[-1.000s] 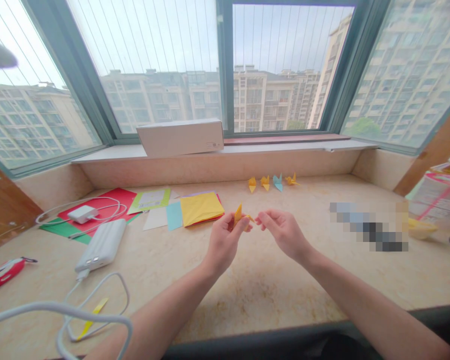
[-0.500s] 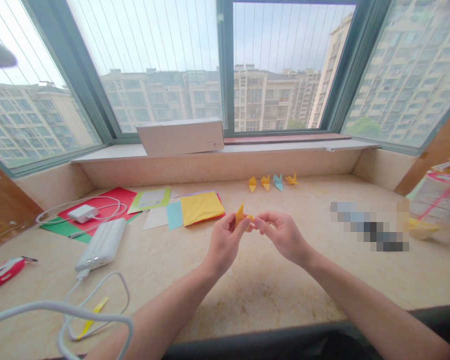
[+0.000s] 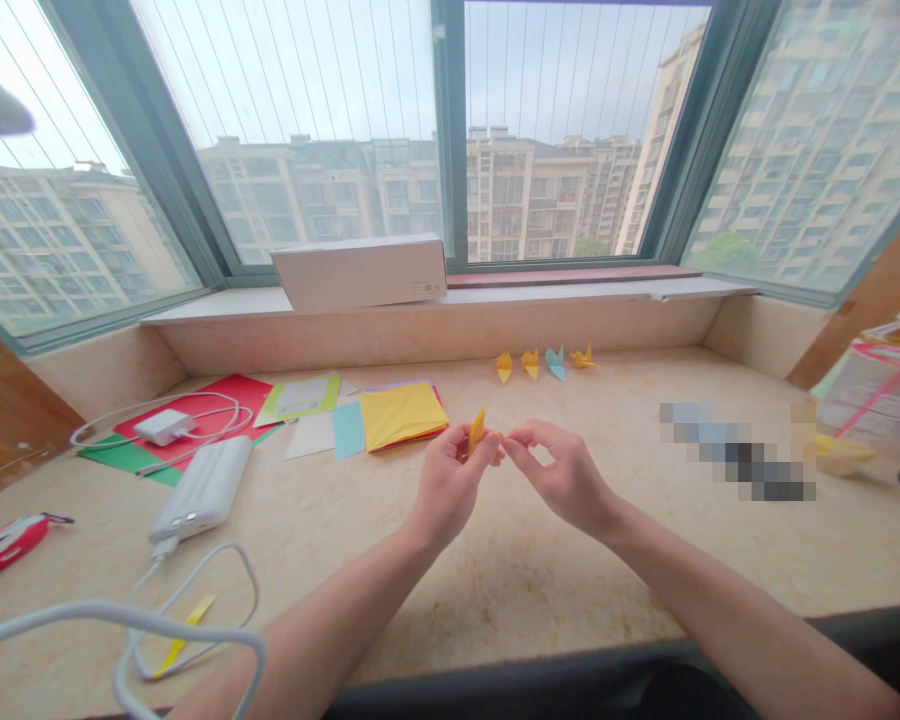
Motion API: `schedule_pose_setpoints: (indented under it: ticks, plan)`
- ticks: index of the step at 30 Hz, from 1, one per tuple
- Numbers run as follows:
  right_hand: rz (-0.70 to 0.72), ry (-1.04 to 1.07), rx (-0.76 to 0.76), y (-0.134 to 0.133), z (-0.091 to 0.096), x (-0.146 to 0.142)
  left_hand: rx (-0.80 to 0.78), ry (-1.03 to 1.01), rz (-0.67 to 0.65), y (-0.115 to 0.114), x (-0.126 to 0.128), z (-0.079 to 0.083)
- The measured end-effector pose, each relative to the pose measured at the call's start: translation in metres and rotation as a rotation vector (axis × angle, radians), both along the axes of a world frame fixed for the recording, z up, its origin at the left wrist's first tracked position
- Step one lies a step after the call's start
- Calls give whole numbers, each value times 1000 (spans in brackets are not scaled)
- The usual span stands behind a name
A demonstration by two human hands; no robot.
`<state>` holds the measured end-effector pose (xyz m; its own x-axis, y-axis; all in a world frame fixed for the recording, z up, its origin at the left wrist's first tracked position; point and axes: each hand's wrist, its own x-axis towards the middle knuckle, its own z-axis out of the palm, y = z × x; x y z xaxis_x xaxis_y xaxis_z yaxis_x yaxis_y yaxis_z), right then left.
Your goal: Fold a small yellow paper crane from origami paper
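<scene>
My left hand is closed on a small piece of folded yellow origami paper, whose pointed tip sticks up above the fingers. Thumb and forefinger of my right hand pinch the right end of the same paper, and most of that end is hidden by the fingertips. Both hands are a little above the counter. Beyond them stand several small folded paper cranes in a row: yellow ones, such as the yellow crane, and a light blue crane.
Left of my hands lie yellow paper sheets, a light blue sheet and a red sheet. A white power bank with a cable is nearer. A plastic bottle stands right; a white box rests on the sill.
The fingers of my right hand have shifted slightly on the right end of the folded paper, and its yellow end shows less. My left hand keeps its hold.
</scene>
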<state>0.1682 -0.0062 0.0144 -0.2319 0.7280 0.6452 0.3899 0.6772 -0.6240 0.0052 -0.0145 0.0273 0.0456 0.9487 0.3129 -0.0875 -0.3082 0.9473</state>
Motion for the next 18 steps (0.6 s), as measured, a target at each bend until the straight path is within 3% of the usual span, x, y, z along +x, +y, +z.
schedule_pose_setpoints:
  ticks: [10, 16, 18]
  plan:
    - [13, 11, -27, 1, 4, 1, 5, 2, -41, 0, 1, 0]
    - [66, -9, -154, 2, 10, 5, 8, 5, 0, -1, 0, -1]
    - [53, -40, -122, 3, 9, 8, -17, 3, 21, 1, -1, -1]
